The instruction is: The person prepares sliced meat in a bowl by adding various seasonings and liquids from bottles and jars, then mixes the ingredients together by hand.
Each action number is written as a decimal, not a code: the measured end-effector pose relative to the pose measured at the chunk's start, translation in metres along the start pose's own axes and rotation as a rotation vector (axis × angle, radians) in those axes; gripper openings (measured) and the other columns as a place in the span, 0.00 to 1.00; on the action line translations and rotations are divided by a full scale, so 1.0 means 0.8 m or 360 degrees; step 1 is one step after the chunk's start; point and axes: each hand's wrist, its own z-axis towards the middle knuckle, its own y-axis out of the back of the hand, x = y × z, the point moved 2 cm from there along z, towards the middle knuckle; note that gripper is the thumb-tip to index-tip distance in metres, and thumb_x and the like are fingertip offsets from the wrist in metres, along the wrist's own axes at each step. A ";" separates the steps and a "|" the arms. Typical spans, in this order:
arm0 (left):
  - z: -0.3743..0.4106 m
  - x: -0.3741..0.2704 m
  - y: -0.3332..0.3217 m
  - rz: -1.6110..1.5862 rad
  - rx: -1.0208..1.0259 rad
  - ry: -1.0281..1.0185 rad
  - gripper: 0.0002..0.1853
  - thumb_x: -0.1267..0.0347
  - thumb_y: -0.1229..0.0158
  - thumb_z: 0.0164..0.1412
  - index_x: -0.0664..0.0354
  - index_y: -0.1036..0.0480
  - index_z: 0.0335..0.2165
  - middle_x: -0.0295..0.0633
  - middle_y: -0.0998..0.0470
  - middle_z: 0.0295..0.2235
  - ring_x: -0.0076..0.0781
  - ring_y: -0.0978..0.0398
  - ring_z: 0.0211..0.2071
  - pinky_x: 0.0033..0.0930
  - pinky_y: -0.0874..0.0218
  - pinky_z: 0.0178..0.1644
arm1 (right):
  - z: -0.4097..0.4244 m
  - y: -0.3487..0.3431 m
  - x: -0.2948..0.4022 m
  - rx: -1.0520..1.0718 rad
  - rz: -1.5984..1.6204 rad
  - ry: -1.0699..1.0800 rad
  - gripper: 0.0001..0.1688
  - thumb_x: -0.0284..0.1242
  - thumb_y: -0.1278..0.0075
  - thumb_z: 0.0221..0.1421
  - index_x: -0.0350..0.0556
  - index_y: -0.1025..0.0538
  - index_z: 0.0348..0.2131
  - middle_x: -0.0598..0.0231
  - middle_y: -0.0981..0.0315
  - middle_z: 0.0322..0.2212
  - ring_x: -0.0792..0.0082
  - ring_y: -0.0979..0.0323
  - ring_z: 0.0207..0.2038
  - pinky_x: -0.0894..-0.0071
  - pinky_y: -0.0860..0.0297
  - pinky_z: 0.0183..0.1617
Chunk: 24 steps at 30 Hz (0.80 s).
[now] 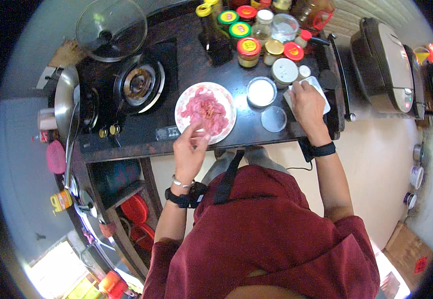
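Note:
My left hand [191, 151] hovers at the near rim of a white floral plate [182, 108], its fingers loosely curled and apart, with nothing visible in them. Sliced raw meat [206, 112] lies heaped on the plate, with a reddish-brown patch at its middle. My right hand [309, 106] is over a white rectangular tray [321, 91], fingertips bent down at its far left side; whether they grip anything is hidden. Between the hands stand an open round tub of white powder [261, 92] and a clear round lid [273, 119]. Just beyond my right hand is a white-lidded jar [285, 71].
Several seasoning jars [249, 50] and a dark bottle [212, 33] crowd the back of the counter [156, 147]. To the left are a gas burner [140, 84], a glass pot lid [112, 30] and a metal wok [66, 97]. A rice cooker [384, 67] stands at right.

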 end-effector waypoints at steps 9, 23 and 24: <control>-0.049 0.122 0.075 -0.0018 -0.0318 0.0445 0.22 0.73 0.35 0.60 0.70 0.26 0.51 0.48 0.18 0.43 0.27 0.20 0.35 0.29 0.28 0.41 | -0.002 0.084 0.060 -0.0642 0.0641 -0.0069 0.05 0.19 0.42 0.54 0.40 0.23 0.34 0.57 0.25 0.25 0.62 0.25 0.24 0.68 0.30 0.29; 0.038 0.160 0.041 -0.0137 -0.0098 0.0467 0.27 0.77 0.39 0.62 0.70 0.32 0.59 0.35 0.23 0.27 0.20 0.24 0.23 0.23 0.29 0.24 | 0.008 -0.026 0.088 -0.0337 0.0980 -0.0396 0.03 0.21 0.43 0.53 0.37 0.23 0.28 0.56 0.28 0.20 0.61 0.28 0.24 0.62 0.32 0.30; 0.040 0.158 0.042 -0.0158 -0.0095 0.0449 0.27 0.77 0.39 0.62 0.69 0.31 0.59 0.34 0.23 0.27 0.19 0.25 0.23 0.22 0.29 0.23 | 0.007 -0.026 0.089 -0.0307 0.1076 -0.0560 0.04 0.21 0.43 0.54 0.37 0.23 0.27 0.59 0.29 0.19 0.65 0.28 0.23 0.63 0.32 0.30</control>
